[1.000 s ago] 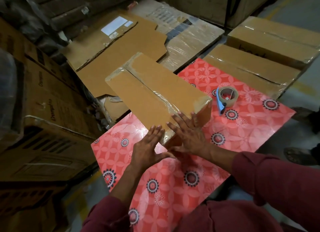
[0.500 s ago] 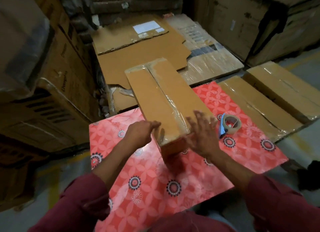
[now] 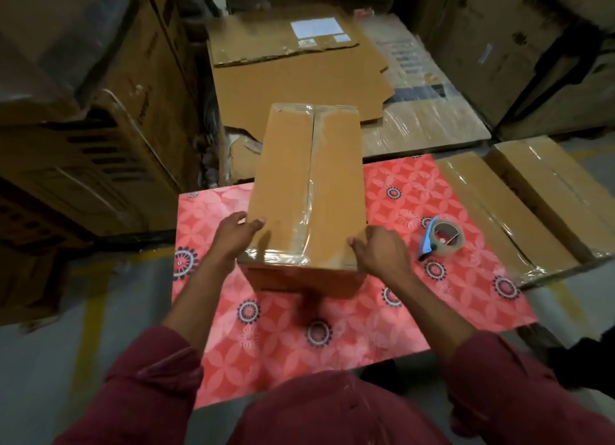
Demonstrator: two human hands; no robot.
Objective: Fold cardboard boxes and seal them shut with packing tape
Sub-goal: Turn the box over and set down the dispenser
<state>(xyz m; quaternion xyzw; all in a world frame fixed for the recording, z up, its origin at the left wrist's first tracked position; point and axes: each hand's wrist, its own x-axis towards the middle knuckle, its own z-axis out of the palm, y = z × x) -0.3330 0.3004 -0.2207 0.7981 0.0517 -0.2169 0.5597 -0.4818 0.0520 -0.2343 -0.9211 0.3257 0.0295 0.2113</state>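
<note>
I have the taped cardboard box [image 3: 307, 191] between my two hands, standing on the red flower-patterned table [image 3: 286, 341] near its far edge, its far end reaching out past that edge. Clear packing tape runs down the middle seam of the top and across both short ends. My left hand [image 3: 233, 236] grips the near left corner, thumb curled onto the top face, the fingers down the left side. My right hand [image 3: 382, 250] holds the near right corner, fingers bent round the right side and thumb at the top edge. Both sleeves are dark red.

The tape dispenser [image 3: 441, 240], blue-handled with a roll of clear tape, lies on the table just right of my right hand, apart from the box. Along the table's right edge rest two more sealed boxes [image 3: 539, 191], side by side. Beyond the far edge lie flattened cardboard sheets [image 3: 299, 78], the top one bearing a white label, over a plastic-wrapped carton [image 3: 422, 125].
</note>
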